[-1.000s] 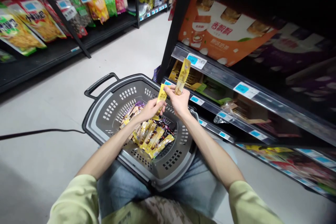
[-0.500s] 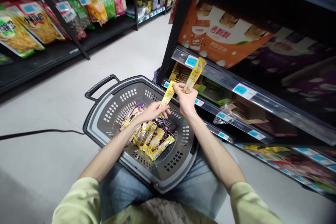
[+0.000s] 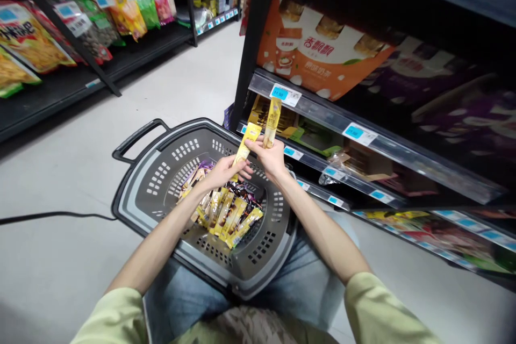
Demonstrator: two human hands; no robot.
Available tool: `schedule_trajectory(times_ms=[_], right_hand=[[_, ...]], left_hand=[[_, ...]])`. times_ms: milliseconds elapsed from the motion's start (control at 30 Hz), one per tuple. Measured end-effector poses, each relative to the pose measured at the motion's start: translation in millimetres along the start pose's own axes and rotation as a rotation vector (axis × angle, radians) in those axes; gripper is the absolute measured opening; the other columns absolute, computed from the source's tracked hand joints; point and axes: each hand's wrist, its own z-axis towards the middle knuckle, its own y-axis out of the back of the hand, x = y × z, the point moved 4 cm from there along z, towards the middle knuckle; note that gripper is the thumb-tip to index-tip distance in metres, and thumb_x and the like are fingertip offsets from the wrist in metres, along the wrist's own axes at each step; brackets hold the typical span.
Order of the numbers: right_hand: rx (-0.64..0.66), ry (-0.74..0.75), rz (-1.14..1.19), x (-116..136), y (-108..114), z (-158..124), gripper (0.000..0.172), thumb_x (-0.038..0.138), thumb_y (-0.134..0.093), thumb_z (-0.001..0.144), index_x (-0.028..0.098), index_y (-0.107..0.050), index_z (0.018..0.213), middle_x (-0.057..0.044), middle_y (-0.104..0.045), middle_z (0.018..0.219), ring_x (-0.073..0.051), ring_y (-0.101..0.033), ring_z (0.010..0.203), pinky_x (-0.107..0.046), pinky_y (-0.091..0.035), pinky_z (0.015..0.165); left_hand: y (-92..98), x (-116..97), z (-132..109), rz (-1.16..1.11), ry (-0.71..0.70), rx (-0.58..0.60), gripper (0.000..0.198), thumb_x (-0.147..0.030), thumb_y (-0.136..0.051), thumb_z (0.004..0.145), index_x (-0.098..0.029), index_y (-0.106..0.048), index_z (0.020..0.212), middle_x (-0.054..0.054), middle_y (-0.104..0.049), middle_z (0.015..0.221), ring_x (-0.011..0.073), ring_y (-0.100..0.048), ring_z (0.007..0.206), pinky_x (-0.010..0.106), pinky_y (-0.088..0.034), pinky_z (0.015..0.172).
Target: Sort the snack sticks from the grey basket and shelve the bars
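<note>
A grey plastic shopping basket [image 3: 161, 209] rests on my lap, with several yellow and dark stick packets [image 3: 228, 212] piled inside. Over the basket's far rim, my right hand [image 3: 271, 157] pinches one yellow stick packet [image 3: 272, 116] upright. My left hand [image 3: 224, 171] is closed on a second yellow stick packet [image 3: 246, 141], which leans toward the right hand's packet. The two hands nearly touch.
To my right a black shelf unit [image 3: 363, 140] carries blue price tags, an orange box [image 3: 318, 54] and low boxes of packets. Snack bags [image 3: 28, 37] hang on shelves across the aisle at left. A black cable [image 3: 52, 217] lies on the grey floor.
The right hand's packet tipped right, then swung back upright. The left hand's packet stayed near it. My view shifted, so basket and shelves sit further left.
</note>
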Motion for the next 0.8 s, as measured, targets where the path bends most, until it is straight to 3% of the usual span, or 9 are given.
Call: schedule_trajectory(times_ms=[167,400,467,567,633,800], right_hand=[[-0.114,-0.016,0.031,0,1,4,0.048,0.049,-0.089,0.054,0.013,-0.070,0.081,-0.008,-0.075,0.080,-0.015,-0.064,0.061,-0.024,-0.051,0.049],[-0.110,-0.117,0.103,-11,1,6,0.048,0.048,-0.090,0.054,0.015,-0.068,0.080,0.002,-0.065,0.063,-0.003,-0.034,0.040,-0.020,-0.027,0.034],[-0.057,-0.127,0.103,-15,0,5,0.047,0.046,-0.092,0.052,0.014,-0.068,0.078,0.002,-0.065,0.064,-0.003,-0.039,0.041,-0.020,-0.033,0.037],[0.040,-0.077,0.073,-18,-4,2,0.044,0.042,-0.093,0.052,0.014,-0.072,0.079,-0.002,-0.071,0.074,-0.010,-0.060,0.059,-0.022,-0.051,0.057],[0.065,-0.053,0.049,-19,-5,1,0.041,0.041,-0.092,0.054,0.014,-0.073,0.079,-0.004,-0.072,0.078,-0.013,-0.065,0.069,-0.024,-0.054,0.066],[-0.105,-0.075,0.017,-16,7,3,0.040,0.046,-0.088,0.058,0.015,-0.072,0.079,-0.001,-0.069,0.073,-0.009,-0.054,0.056,-0.021,-0.040,0.045]], left_hand=[[4.7,-5,-1,0.004,0.021,-0.032,0.052,-0.050,-0.063,0.090,-0.008,-0.056,0.119,0.021,-0.072,0.116,0.0207,-0.075,0.086,0.028,-0.059,0.066],[13.6,4,0,0.034,0.018,-0.099,0.051,-0.056,-0.061,0.089,-0.009,-0.060,0.108,0.019,-0.074,0.107,0.0205,-0.076,0.079,0.026,-0.058,0.063],[13.3,7,0,0.018,0.006,-0.094,0.050,-0.055,-0.061,0.089,-0.009,-0.059,0.107,0.018,-0.075,0.104,0.0206,-0.076,0.078,0.027,-0.059,0.064],[13.9,5,1,-0.007,-0.026,-0.101,0.050,-0.054,-0.062,0.089,-0.009,-0.057,0.112,0.017,-0.075,0.102,0.0202,-0.075,0.076,0.029,-0.061,0.065],[16.3,3,2,-0.023,-0.046,-0.128,0.052,-0.051,-0.064,0.088,-0.010,-0.055,0.117,0.017,-0.074,0.106,0.0199,-0.075,0.078,0.030,-0.061,0.065],[25.2,0,2,-0.050,-0.035,-0.198,0.054,-0.051,-0.064,0.088,-0.011,-0.052,0.123,0.021,-0.070,0.120,0.0202,-0.075,0.081,0.030,-0.062,0.064]])
